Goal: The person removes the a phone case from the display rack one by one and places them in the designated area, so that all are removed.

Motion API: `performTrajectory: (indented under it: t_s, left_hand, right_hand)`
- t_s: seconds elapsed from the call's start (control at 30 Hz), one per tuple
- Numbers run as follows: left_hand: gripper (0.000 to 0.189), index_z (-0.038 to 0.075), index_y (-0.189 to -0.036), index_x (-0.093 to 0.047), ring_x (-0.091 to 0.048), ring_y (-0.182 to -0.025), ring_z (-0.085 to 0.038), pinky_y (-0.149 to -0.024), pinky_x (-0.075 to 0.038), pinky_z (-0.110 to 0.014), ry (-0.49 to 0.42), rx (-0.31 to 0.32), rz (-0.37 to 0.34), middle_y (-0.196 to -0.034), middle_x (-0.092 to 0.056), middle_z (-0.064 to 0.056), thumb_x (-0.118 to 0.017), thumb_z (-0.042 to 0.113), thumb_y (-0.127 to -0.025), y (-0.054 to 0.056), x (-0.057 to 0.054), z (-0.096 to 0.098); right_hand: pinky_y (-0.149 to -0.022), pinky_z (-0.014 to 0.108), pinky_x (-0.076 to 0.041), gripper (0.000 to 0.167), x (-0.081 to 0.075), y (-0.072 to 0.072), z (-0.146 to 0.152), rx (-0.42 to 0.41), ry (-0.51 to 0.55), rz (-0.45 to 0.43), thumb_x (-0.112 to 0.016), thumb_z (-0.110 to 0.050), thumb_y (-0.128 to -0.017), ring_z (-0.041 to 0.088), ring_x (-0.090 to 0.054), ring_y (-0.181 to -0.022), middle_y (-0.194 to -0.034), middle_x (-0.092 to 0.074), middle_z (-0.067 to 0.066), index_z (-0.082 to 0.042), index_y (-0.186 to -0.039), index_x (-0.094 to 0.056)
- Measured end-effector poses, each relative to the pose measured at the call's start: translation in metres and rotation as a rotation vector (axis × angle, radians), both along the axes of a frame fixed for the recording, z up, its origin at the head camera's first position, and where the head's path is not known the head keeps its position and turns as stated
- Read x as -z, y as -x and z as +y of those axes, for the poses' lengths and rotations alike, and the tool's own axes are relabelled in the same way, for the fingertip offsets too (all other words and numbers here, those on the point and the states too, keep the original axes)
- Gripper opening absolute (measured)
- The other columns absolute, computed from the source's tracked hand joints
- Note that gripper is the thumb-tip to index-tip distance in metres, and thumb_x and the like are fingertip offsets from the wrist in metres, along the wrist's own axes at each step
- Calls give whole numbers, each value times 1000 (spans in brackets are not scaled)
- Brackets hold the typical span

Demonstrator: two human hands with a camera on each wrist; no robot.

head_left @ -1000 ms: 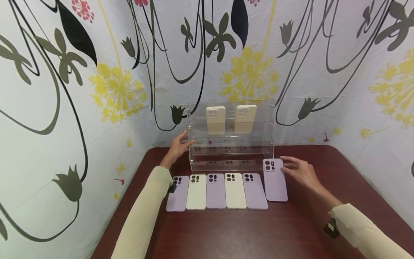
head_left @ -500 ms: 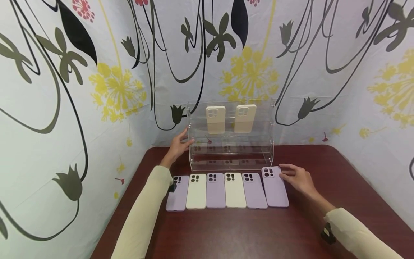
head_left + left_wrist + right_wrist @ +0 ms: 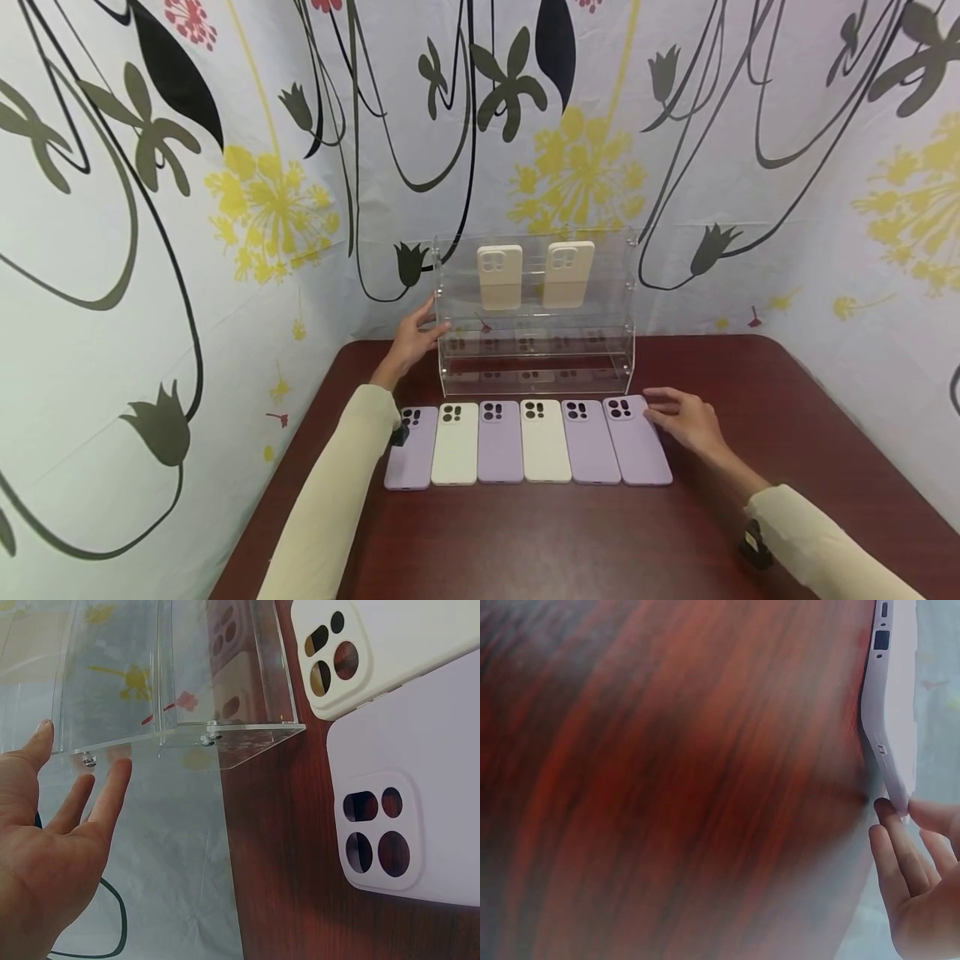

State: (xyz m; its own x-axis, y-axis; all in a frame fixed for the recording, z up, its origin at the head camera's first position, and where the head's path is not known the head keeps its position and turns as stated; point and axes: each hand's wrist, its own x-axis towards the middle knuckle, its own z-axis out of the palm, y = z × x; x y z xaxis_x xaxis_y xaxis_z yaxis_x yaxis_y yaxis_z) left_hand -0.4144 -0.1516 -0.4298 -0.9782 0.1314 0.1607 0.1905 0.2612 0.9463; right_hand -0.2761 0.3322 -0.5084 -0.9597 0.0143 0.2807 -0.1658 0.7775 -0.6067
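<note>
My right hand (image 3: 690,421) pinches the upper right corner of a lavender phone case (image 3: 641,450), the rightmost of a row on the table. In the right wrist view the thumb is on the case's back and the fingertips (image 3: 883,806) sit at its underside. My left hand (image 3: 411,342) holds the left side panel of a clear acrylic display stand (image 3: 536,385), thumb on the inner side and fingertips (image 3: 122,766) against the outer face. Two cream phone cases, one at left (image 3: 500,292) and one at right (image 3: 568,287), stand upright high on it.
Left of the held case, a row of lavender and cream phone cases lies just in front of the stand, including a cream one (image 3: 546,450) and a lavender one (image 3: 500,450). The dark red table (image 3: 510,542) meets flower-patterned cloth (image 3: 675,167) behind and at both sides.
My right hand has brought the lavender case down and toward me, from tilted up by the stand to lying beside its neighbour in the row. The left hand and stand have stayed put.
</note>
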Motion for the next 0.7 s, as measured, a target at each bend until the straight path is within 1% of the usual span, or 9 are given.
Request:
performTrajectory:
  t_s: [0.13, 0.3, 0.33, 0.43, 0.57, 0.63, 0.7]
  left_hand:
    - [75, 33, -164, -31, -61, -128, -39, -103, -57, -47, 1, 2, 7, -157, -44, -26, -70, 18, -102, 1, 0, 0]
    - [75, 33, -164, -31, -60, -129, -39, -102, -58, -47, 1, -1, 6, -157, -44, -25, -70, 18, -102, 0, 0, 1]
    - [75, 33, -164, -31, -60, -129, -39, -103, -58, -46, 0, 0, 4, -158, -44, -25, -70, 18, -102, 0, 0, 1]
    - [75, 33, -164, -31, -60, -129, -38, -103, -58, -47, -2, -4, -3, -158, -44, -24, -70, 18, -102, -2, -2, 1]
    - [75, 33, -164, -30, -60, -129, -38, -104, -57, -47, -2, 0, -6, -158, -43, -24, -69, 17, -102, -3, -3, 1]
    - [75, 33, -164, -30, -60, -129, -39, -104, -57, -47, -1, 2, -7, -158, -43, -25, -69, 17, -103, -3, -3, 1]
    - [75, 33, -165, -29, -61, -129, -39, -104, -57, -47, 0, 3, -6, -158, -43, -25, -69, 16, -103, -3, -3, 0]
  right_hand:
    - [-77, 48, -60, 39, 1, -1, 1, 8, -1, -4, -80, -19, -93, 35, -77, -92, -101, -79, 15, -4, -128, -73]
    - [-73, 41, -58, 40, 2, -2, 1, 17, -1, -6, -82, -21, -91, 35, -77, -92, -101, -79, 15, -4, -126, -73]
    - [-74, 41, -57, 40, 2, -2, 1, 19, -1, -6, -83, -21, -91, 35, -77, -93, -101, -79, 15, -4, -126, -74]
    - [-78, 45, -56, 42, 3, -2, 2, 22, 1, -10, -84, -23, -90, 37, -76, -98, -101, -79, 14, -5, -126, -74]
    - [-85, 54, -54, 43, 3, -2, 3, 17, 13, -20, -85, -25, -90, 38, -75, -101, -102, -79, 13, -5, -126, -74]
    - [-88, 57, -53, 43, 4, -1, 3, 11, 16, -20, -85, -24, -89, 37, -75, -101, -102, -79, 13, -5, -126, -74]
    - [-87, 56, -53, 42, 4, -1, 4, 5, 13, -10, -85, -23, -89, 37, -75, -100, -101, -79, 13, -5, -126, -74]
